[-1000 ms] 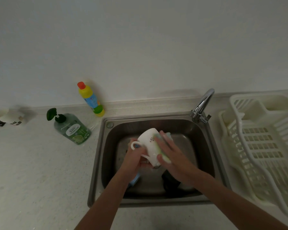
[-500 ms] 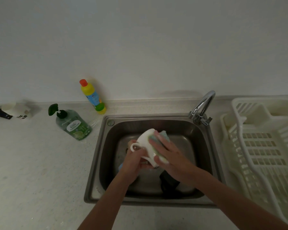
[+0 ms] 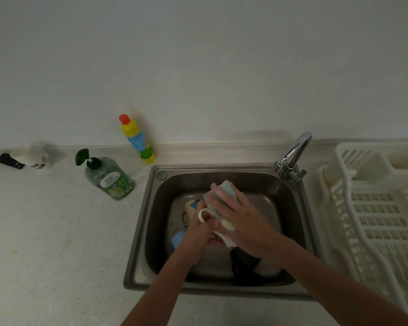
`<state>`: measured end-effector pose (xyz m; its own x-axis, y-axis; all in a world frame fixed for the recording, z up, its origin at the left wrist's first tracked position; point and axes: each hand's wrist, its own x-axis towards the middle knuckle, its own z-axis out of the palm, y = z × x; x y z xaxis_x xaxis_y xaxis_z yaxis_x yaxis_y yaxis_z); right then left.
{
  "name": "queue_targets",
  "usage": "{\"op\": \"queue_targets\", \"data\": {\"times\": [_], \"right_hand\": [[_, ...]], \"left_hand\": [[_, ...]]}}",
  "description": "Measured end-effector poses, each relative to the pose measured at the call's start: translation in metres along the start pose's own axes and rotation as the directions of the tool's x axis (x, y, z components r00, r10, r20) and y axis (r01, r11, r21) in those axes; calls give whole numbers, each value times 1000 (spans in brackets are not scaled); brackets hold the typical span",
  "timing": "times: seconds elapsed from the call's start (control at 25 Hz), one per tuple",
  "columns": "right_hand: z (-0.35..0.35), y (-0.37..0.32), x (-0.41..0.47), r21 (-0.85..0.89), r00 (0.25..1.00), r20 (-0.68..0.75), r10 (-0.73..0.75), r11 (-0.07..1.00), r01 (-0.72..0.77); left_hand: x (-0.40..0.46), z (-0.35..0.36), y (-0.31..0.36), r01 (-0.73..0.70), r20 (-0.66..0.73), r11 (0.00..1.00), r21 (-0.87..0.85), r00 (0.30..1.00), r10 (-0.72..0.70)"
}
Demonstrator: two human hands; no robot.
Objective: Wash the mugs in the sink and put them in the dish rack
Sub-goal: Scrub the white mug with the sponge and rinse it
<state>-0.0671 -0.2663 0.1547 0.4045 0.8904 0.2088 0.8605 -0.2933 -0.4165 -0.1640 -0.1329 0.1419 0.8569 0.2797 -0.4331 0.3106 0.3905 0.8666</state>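
Green pump-top soap bottle (image 3: 108, 177) and yellow red-capped plastic bottle (image 3: 137, 140) stand on the speckled counter (image 3: 45, 243), left of the steel sink (image 3: 299, 231). Over the basin: left hand (image 3: 198, 234) grips a white ceramic mug (image 3: 204, 214) (mostly hidden); right hand (image 3: 243, 220) presses a pale green sponge (image 3: 222, 196) on it, fingers fairly straight. More mugs lie below, count unclear. Far right, a white plastic dish rack (image 3: 375, 208).

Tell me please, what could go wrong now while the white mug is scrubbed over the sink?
The white mug, probably wet, could slip from the left hand and knock the mugs lying below, such as the blue mug. The right hand pressing the sponge may push it loose.
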Motion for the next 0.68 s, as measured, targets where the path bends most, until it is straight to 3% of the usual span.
{"op": "queue_targets", "data": {"times": [0.08,0.16,0.24,0.36,0.44,0.52,0.6,0.64,0.68], "right_hand": [[-7,13,5,297,987,29,156,942,-158],[-7,18,-8,582,954,122,273,759,-292],[-5,8,-23,570,944,187,273,752,-331],[6,-14,-20,226,981,139,138,960,-167],[5,-14,-2,73,995,62,81,994,-86],[0,-2,10,235,981,72,178,953,-190],[-1,10,5,512,941,129,312,792,-333],[1,11,-4,549,937,161,309,761,-345],[1,7,-10,486,942,180,285,807,-337]], "left_hand": [[0,-4,5,9,-27,1000,-26,1000,-10],[3,-15,10,-8,-62,997,-71,998,3],[7,-28,12,-15,-86,996,-84,996,8],[6,-30,16,9,-48,998,-64,999,-12],[6,-26,16,32,24,999,-19,999,-31],[9,-26,16,36,35,999,3,999,-36],[16,-34,17,27,-44,999,-30,999,-29],[19,-37,19,18,-80,998,-62,997,-23],[23,-40,21,8,-90,996,-84,996,-15]]}}
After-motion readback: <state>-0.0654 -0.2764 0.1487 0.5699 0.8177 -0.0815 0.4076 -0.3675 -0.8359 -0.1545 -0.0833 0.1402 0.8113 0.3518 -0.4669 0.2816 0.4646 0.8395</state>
